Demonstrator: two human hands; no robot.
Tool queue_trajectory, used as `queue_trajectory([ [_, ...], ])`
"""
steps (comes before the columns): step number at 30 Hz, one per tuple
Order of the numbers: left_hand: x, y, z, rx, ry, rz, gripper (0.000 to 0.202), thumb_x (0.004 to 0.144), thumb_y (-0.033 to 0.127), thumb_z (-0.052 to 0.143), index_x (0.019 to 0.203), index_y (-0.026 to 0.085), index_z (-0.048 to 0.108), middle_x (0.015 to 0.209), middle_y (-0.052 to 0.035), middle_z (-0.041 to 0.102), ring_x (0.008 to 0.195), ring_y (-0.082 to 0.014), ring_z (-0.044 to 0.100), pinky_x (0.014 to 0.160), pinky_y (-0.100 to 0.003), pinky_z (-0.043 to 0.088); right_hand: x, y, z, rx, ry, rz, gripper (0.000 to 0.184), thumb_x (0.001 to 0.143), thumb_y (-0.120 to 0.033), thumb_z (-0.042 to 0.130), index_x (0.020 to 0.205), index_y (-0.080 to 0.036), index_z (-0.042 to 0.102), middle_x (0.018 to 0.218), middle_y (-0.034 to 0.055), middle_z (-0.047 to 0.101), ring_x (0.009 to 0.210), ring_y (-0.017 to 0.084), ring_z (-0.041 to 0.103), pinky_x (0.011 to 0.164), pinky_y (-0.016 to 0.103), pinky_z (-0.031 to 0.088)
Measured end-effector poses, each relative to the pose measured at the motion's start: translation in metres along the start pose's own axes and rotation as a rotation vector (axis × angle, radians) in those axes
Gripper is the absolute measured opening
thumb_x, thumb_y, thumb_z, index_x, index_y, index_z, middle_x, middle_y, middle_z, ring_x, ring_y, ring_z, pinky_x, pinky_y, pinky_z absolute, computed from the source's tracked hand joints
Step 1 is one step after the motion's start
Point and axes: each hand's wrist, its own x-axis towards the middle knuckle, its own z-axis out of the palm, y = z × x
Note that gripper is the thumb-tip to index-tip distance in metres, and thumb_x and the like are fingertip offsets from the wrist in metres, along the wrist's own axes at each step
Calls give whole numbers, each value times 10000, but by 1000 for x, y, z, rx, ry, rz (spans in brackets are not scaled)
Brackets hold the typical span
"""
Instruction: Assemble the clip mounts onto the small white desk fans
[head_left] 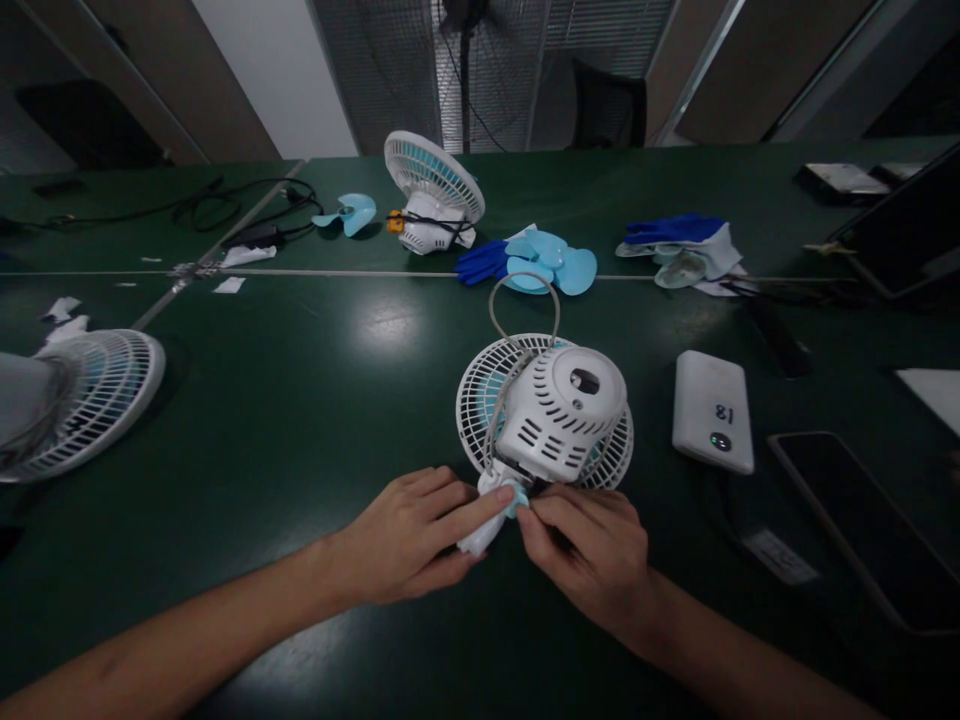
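A small white fan (559,412) lies face down on the green table (300,400), its motor housing up and its round grille beneath. A grey cable loops over the housing. My left hand (409,535) is closed around the fan's white clip base (484,530) at the near edge. My right hand (589,545) pinches a small light-blue knob (519,494) where the base joins the housing. Both hands touch the fan.
A second fan (82,400) lies at the left edge and a third (431,195) stands at the back. Loose blue blades (547,262), blue gloves (675,232), a white power bank (712,410), a dark phone (862,525) and black cables (225,205) lie around.
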Motion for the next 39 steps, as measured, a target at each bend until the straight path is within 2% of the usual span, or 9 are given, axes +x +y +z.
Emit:
queue_trajectory([
  [2,1,0,-1,5,-8,-4,561,1125,382,340,1644,191,240,968,-68,654,817,-215,553,707,-344,512,-2,1,0,24,-17,-2,232,986,-136,585,764,-205,587,671,-23,673,537,105,640,550,271,469],
  [5,1,1,-2,-23,-14,-27,563,1123,381,354,1643,205,229,971,-59,650,823,-213,555,700,-337,508,-4,1,-2,112,5,-2,80,943,-124,588,916,-191,622,714,-13,680,562,118,646,561,277,490],
  [8,0,0,-2,-51,-2,-41,570,1118,374,379,1643,216,225,965,-54,642,826,-212,553,696,-331,504,-3,0,-4,115,31,-32,224,914,-68,574,1110,-162,630,795,9,717,615,127,680,586,276,517],
  [10,0,0,-1,-51,4,-40,568,1118,372,378,1644,219,229,958,-52,638,822,-212,550,700,-335,507,-2,0,-5,90,21,-39,268,924,-45,558,1153,-164,629,838,14,740,642,123,701,611,270,532],
  [17,0,0,0,-25,-1,-17,554,1121,363,352,1637,187,251,955,-60,644,814,-217,547,699,-347,504,0,-1,-2,29,53,-11,58,958,-145,640,987,-194,628,707,-60,698,511,75,643,582,240,506],
  [22,0,0,0,6,1,9,558,1125,372,339,1637,168,254,987,-78,663,821,-226,541,704,-359,499,-1,-1,-1,12,24,-2,169,1005,-143,589,851,-209,610,731,-32,717,621,97,708,623,244,509],
  [26,-1,0,0,-33,-1,-20,563,1119,370,371,1635,180,253,978,-67,657,822,-223,542,715,-358,499,-2,-1,-4,99,26,-29,109,938,-89,594,976,-183,634,833,10,737,729,117,733,671,249,537],
  [30,-2,0,-1,-61,4,-42,576,1112,363,404,1639,198,239,993,-62,652,836,-221,549,729,-356,501,-1,-1,-6,68,5,-57,281,928,-33,561,1159,-166,651,970,38,768,888,129,758,761,259,553],
  [39,-2,-1,3,-20,16,-18,580,1113,358,394,1641,176,237,977,-66,660,825,-221,547,716,-353,511,2,-3,-1,-56,66,-27,83,994,-126,605,1012,-196,646,767,-53,731,605,65,690,648,227,502],
])
